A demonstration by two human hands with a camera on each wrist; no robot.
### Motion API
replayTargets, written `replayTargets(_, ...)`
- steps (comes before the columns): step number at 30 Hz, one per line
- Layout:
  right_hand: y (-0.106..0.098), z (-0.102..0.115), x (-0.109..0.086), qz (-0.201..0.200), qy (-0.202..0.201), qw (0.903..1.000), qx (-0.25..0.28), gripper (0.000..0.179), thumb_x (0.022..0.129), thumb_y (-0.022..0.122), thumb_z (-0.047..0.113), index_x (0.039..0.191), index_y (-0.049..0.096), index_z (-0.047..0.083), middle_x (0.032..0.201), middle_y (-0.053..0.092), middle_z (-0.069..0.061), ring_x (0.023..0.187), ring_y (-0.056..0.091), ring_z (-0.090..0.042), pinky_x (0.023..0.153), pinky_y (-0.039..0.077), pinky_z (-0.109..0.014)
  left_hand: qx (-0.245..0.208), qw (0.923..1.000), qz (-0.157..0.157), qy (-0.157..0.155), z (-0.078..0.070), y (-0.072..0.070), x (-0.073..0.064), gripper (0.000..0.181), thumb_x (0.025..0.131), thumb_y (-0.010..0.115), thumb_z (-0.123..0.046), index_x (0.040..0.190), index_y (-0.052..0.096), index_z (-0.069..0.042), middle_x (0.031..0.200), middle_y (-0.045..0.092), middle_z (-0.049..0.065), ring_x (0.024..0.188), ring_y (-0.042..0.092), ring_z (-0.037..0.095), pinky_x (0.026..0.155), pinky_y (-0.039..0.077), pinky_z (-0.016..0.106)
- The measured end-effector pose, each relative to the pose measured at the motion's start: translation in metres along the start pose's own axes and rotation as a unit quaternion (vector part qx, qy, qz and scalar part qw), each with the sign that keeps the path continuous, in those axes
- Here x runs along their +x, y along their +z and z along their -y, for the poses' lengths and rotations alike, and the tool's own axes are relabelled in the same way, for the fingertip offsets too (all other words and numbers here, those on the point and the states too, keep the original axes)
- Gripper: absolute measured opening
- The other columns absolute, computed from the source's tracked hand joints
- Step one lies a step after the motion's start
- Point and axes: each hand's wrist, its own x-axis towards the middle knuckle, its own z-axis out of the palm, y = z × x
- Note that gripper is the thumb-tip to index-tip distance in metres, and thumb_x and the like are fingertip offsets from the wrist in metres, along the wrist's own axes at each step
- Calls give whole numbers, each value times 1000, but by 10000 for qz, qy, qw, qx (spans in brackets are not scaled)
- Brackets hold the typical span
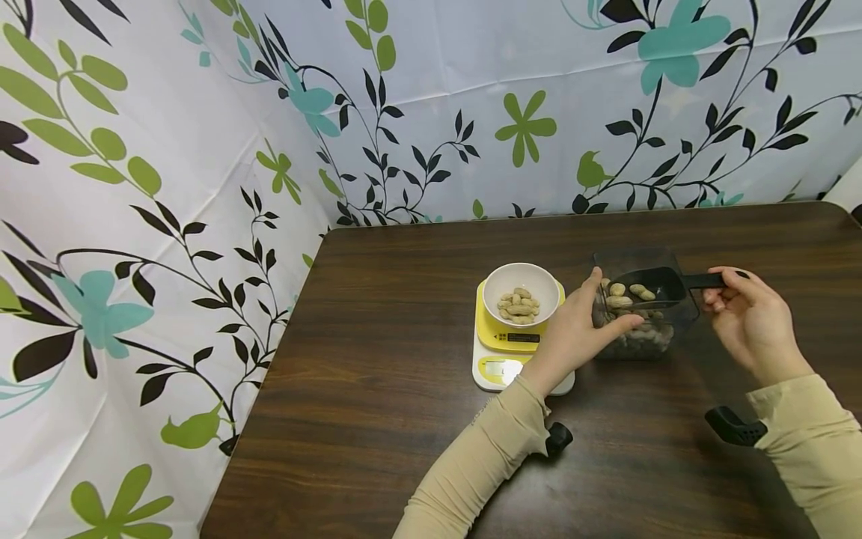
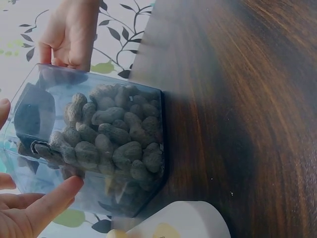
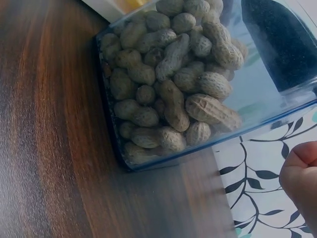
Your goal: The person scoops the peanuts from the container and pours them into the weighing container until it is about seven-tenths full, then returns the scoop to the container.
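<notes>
A clear plastic container (image 1: 691, 313) of unshelled peanuts (image 3: 173, 84) stands on the table. My left hand (image 1: 572, 322) holds it at its left side, with the thumb along the near wall and the fingers farther back. In the left wrist view, fingertips (image 2: 69, 191) touch the clear wall. A black scoop (image 1: 665, 283) lies inside the container's top, with a few peanuts (image 1: 619, 302) at its left. Its handle sticks out over the right rim, where my right hand (image 1: 754, 318) pinches it between thumb and fingers. The scoop's front edge is partly hidden.
Left of the container, a yellow and white kitchen scale (image 1: 483, 352) bears a white bowl (image 1: 490, 288) with several peanuts (image 1: 518, 307) in it. My left forearm passes beside the scale's near right corner. A patterned curtain (image 1: 431, 112) hangs behind the brown wooden table (image 1: 377, 359).
</notes>
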Motion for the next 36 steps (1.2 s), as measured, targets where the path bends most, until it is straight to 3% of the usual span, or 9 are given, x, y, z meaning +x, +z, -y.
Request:
replayTargets(6, 0, 0, 0, 42, 71, 9997, 218, 39, 102, 23, 7, 98, 57, -11, 70, 57, -20, 60, 47, -25, 63, 31, -30, -55, 10000, -37, -6, 0, 0, -1, 81, 86, 53, -59, 150, 16, -26, 150, 34, -10, 135, 39, 8, 102, 43, 27)
replayTargets(20, 7, 4, -4, 217, -65, 9996, 187, 43, 103, 20, 6, 97, 59, -12, 71, 60, -21, 59, 46, -26, 63, 30, -32, -64, 9999, -71, 130, 1, -1, -4, 84, 87, 52, -59, 151, 11, -23, 150, 34, -2, 134, 40, 11, 102, 42, 28)
replayTargets(36, 43, 9, 6, 291, -88, 9989, 370, 39, 103, 22, 9, 100, 55, -12, 72, 58, -22, 60, 46, -27, 65, 35, -33, 314, 9978, -486, 337, -7, -28, -9, 82, 86, 52, -60, 150, 17, -22, 148, 36, 1, 134, 40, 13, 105, 40, 28)
